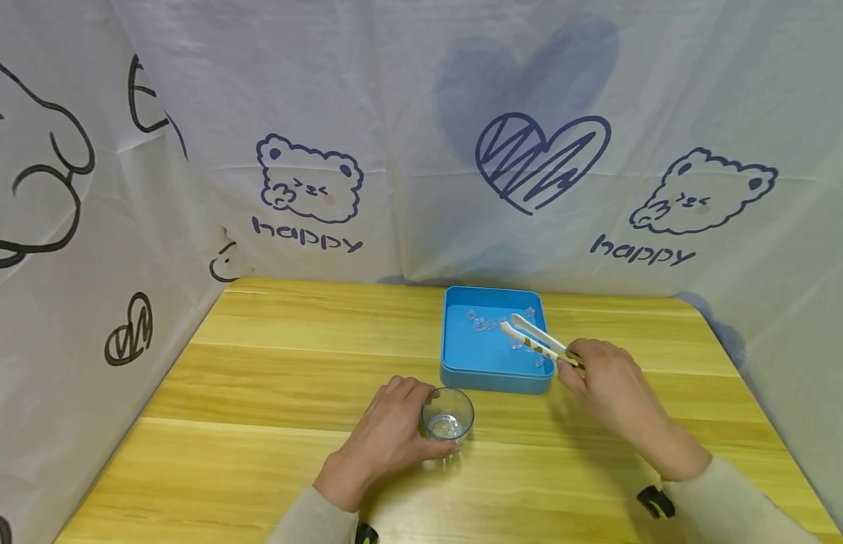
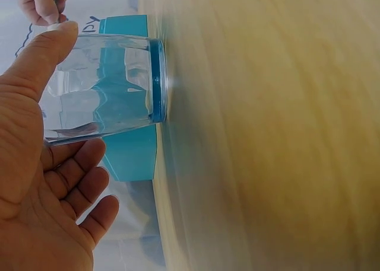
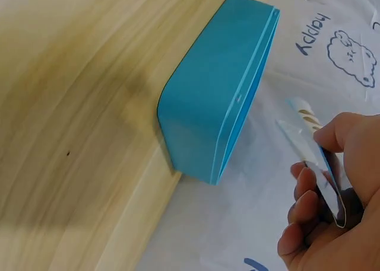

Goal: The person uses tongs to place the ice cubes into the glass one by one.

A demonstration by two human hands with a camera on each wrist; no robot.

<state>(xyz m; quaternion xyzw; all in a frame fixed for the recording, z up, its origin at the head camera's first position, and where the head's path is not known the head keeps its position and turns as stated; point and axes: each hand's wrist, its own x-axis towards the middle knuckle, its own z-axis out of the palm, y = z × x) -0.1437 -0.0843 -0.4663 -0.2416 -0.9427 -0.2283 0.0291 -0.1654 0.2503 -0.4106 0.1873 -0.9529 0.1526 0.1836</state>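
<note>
My left hand holds a clear drinking glass upright on the table, thumb and fingers round its sides. Something clear lies at the bottom of the glass, too indistinct to name. In my right hand is a pair of white tongs with brown marks, pinched between thumb and fingers. The tong tips are apart, over a blue square tray. Several small clear pieces lie scattered in that tray. From the right wrist view the tray's side wall hides what is inside.
The wooden table carries the tray near its back edge, with the glass in front. A white cloth printed with bears and hearts hangs behind and along the sides. Dark straps show at the wrists.
</note>
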